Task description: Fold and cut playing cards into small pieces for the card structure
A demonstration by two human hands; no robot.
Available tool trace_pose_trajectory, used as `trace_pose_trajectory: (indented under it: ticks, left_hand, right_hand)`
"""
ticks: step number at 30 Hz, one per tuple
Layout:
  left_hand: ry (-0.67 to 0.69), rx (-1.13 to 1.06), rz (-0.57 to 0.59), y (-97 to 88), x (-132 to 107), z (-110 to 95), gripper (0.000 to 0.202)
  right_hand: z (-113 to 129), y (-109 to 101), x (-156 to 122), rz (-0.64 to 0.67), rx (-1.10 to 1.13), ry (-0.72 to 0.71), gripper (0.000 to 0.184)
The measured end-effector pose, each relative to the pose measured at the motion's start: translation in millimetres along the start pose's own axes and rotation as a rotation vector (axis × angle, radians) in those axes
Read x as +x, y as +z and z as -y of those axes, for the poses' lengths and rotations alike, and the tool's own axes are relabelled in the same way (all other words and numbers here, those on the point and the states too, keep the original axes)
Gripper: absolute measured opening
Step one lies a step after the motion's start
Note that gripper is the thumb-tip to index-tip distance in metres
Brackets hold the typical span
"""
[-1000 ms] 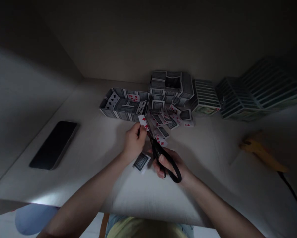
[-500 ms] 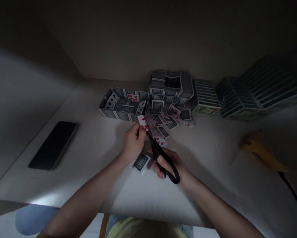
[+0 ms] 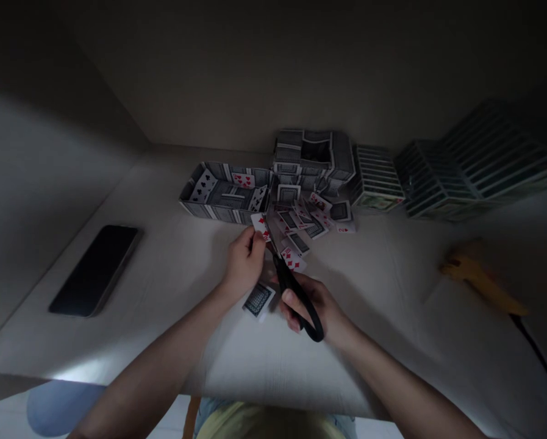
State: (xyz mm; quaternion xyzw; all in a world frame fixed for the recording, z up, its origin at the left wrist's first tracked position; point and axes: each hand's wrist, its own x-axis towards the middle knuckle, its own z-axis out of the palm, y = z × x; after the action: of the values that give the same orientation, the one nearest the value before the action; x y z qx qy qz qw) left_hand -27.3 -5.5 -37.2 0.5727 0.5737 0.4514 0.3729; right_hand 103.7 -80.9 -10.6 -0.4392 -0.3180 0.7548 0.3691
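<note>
My left hand [image 3: 243, 263] pinches a red diamond playing card [image 3: 260, 224] above the pale table [image 3: 172, 286]. My right hand [image 3: 316, 305] grips black scissors [image 3: 296, 292], fingers through the handle loops, with the blades meeting the held card. A face-down card piece [image 3: 258, 300] lies on the table under my left hand. Several cut card pieces [image 3: 307, 225] are scattered just beyond the scissors.
A low box built of cards [image 3: 225, 195] and a taller card structure [image 3: 312, 157] stand at the back. Rows of card decks [image 3: 456, 177] fill the back right. A dark phone [image 3: 94, 268] lies at left. A yellow glue gun [image 3: 481, 277] lies at right.
Both hands, the card and the scissors have shifted slightly left and away from me; the scissor handles have drawn closer together.
</note>
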Motion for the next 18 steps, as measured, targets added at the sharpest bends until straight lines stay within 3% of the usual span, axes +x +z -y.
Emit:
trace_pose_trajectory:
  ticks: [10,18]
  left_hand:
    - [-0.162,-0.241,0.056,-2.3,3,-16,0.029]
    - [-0.171,-0.24,-0.016,-0.2,6,-11,0.029]
  right_hand:
    - [6,3,0,-0.029,-0.062,0.018,0.056]
    - [5,5,-2,-0.005,-0.097,0.022,0.052]
